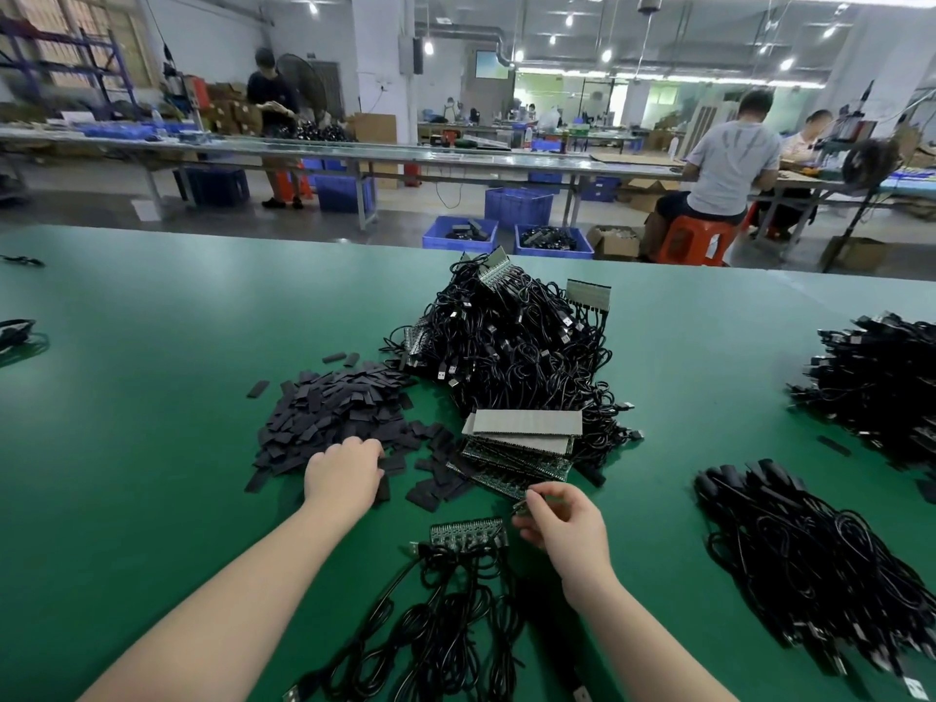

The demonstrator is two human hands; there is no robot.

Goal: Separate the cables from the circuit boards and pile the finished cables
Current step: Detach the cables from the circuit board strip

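Note:
A strip of small circuit boards (468, 535) lies on the green table (152, 397) in front of me, with black cables (435, 620) trailing from it toward me. My right hand (559, 524) pinches one small green board piece just right of that strip. My left hand (344, 473) reaches into a heap of flat black sleeves (334, 412), its fingers curled down on them. A stack of board panels (521, 448) sits beyond my right hand. Behind it rises a big tangle of cables with boards (511, 342).
Two heaps of black cables lie at the right, one nearer (810, 564) and one at the far right edge (881, 377). Blue crates (554, 240) stand on the floor past the table. People work at benches in the background.

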